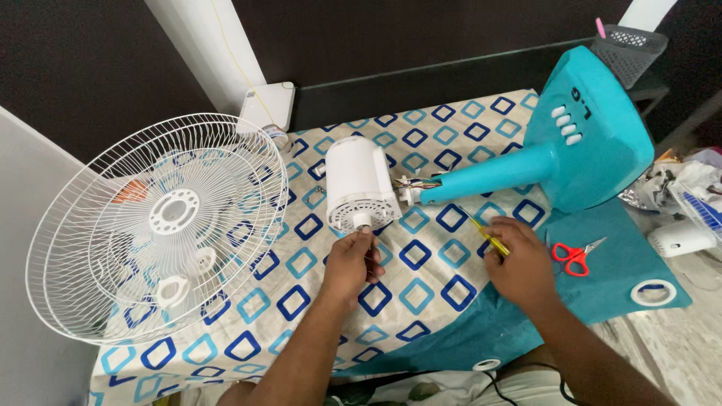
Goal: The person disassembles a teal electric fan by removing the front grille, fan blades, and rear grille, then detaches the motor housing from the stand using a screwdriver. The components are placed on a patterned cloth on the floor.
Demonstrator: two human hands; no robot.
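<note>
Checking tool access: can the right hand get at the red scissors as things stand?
Probably yes. The red scissors lie in the open on the teal cloth just beside the right hand, nothing between them. But that hand already holds a yellow screwdriver, so it would have to free its fingers first.

Both forearms are extended up from the near edge of the surface, bare to the elbow. The left hand (352, 263) is held palm down, its fingers bunched and pinched together at the tips, pointing toward the far edge. The left wrist is kept straight. The right hand (520, 263) is placed to the right, well apart from the left, back of the hand upward. Its fingers are curled inward in a closed grip, thumb pressed against the index finger. The right wrist is bent slightly leftward.
</note>
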